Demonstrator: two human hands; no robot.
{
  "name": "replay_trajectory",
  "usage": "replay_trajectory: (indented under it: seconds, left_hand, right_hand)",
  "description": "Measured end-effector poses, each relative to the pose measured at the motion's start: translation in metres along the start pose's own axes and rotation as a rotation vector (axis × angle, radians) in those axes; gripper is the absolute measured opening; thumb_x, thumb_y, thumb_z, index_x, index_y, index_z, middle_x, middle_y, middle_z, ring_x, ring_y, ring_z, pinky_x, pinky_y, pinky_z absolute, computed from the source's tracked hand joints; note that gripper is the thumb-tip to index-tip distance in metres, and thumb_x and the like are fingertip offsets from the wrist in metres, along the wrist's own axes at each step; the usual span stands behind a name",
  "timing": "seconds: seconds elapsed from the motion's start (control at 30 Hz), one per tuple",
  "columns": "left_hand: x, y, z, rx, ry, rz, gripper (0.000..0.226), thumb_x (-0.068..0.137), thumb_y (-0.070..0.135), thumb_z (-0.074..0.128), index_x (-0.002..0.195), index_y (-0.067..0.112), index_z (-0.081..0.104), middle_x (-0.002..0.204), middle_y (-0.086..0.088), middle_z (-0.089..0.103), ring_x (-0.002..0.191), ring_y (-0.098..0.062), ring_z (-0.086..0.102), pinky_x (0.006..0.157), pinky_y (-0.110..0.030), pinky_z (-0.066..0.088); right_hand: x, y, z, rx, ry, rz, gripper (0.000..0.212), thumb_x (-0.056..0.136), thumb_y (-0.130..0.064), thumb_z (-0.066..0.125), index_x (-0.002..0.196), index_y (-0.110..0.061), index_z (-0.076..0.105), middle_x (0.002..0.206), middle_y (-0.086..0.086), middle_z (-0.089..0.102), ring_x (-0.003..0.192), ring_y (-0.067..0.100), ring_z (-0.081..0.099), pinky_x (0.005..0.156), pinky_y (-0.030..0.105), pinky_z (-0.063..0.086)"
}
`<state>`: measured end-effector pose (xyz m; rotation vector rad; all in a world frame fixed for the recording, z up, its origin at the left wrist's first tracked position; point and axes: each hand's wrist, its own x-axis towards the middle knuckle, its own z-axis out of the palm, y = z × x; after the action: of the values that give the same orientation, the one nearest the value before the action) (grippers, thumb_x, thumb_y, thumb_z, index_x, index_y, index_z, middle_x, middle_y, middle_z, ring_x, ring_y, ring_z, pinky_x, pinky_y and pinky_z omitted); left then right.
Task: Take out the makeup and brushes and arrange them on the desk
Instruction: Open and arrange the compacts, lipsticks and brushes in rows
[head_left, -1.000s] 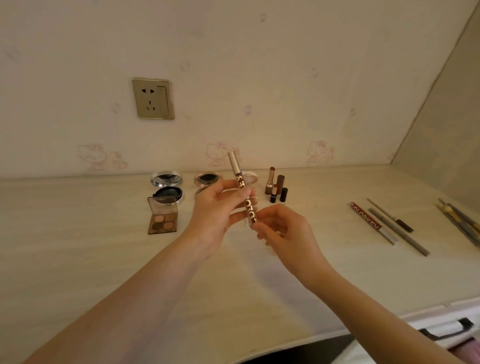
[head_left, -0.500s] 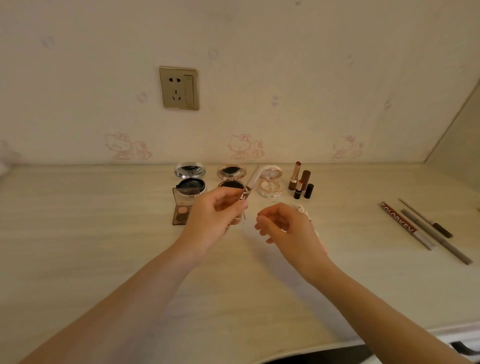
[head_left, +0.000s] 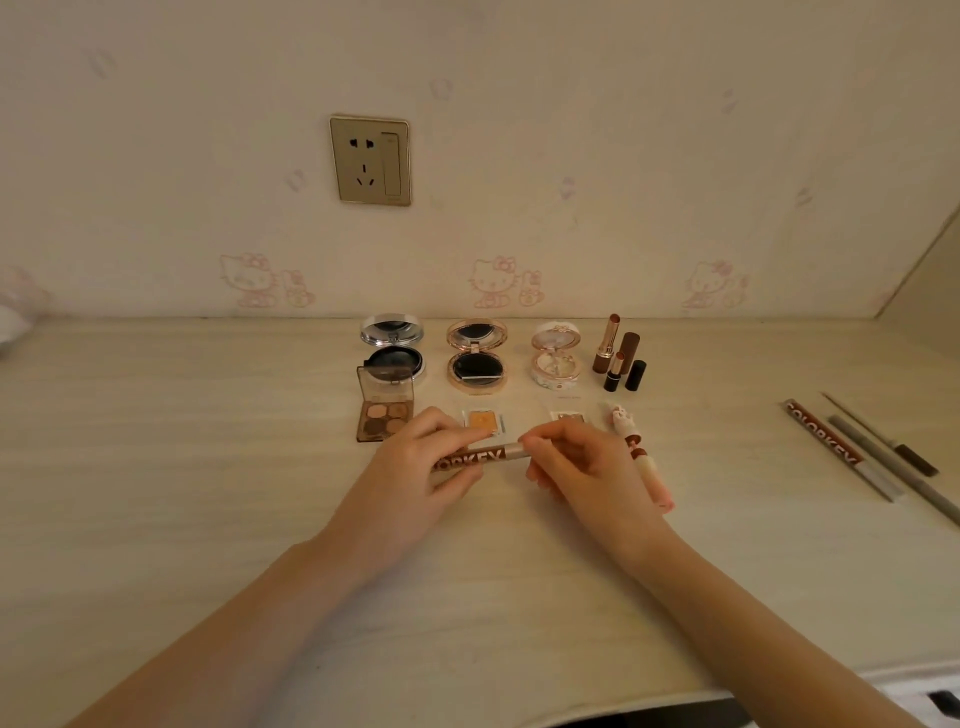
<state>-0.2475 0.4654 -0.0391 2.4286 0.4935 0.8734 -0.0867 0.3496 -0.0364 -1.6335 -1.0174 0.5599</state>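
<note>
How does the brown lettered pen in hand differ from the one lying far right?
Support: held brown pen is gripped by left hand and right hand; lying brown pen rests untouched on the desk. Angle: held one runs sideways; lying one slants away. Both: brown barrel, white lettering, silvery end.

Two hands hold one brown pen (head_left: 483, 456) just above the desk (head_left: 156, 467).

The left hand (head_left: 415, 470) grips the pen's lettered part, and the right hand (head_left: 584, 467) pinches its shiny end. The pen lies sideways between them. Behind the hands sit three open round compacts (head_left: 477, 356) in a row, with some lipsticks (head_left: 618, 353) standing beside them. An eyeshadow box (head_left: 384, 410) is near the left hand. A bunny tube (head_left: 644, 462) lies just beside the right hand. More long pens (head_left: 831, 447) lie far off to the right.
</note>
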Motion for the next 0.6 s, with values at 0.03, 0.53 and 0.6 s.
replay_trajectory:
  seconds: [0.03,0.53,0.6]
  left_hand:
    - [-0.002,0.0,-0.0002,-0.015,0.026,-0.006,0.04,0.081,0.016,0.075,0.119,0.023,0.066,0.097,0.014,0.055,0.093,-0.001,0.056,0.084,-0.012,0.043]
    - [-0.0086,-0.0055,-0.0027,-0.21,0.078,-0.081,0.027,0.079,0.03,0.068,0.105,0.027,0.072,0.084,0.012,0.064,0.079,-0.009,0.062,0.068,-0.01,0.043]
    - [-0.0087,-0.0063,-0.0023,-0.201,0.08,-0.067,0.026,0.079,0.028,0.069,0.105,0.025,0.073,0.087,0.013,0.065,0.083,-0.008,0.063,0.072,-0.011,0.046]
  right_hand:
    - [-0.0001,0.0008,-0.0008,0.021,0.006,-0.003,0.01,0.09,-0.028,0.062,0.095,-0.023,0.07,0.069,-0.008,0.069,0.061,-0.001,0.059,0.06,0.011,0.046]
    - [-0.0026,0.0083,-0.0091,0.044,-0.041,-0.167,0.028,0.085,-0.007,0.066,0.092,-0.033,0.073,0.089,-0.013,0.069,0.079,0.003,0.063,0.068,0.015,0.049]
    - [-0.0029,0.0077,-0.0098,0.064,-0.057,-0.137,0.03,0.083,-0.003,0.067,0.089,-0.032,0.07,0.1,-0.013,0.067,0.098,0.006,0.063,0.076,0.021,0.051]
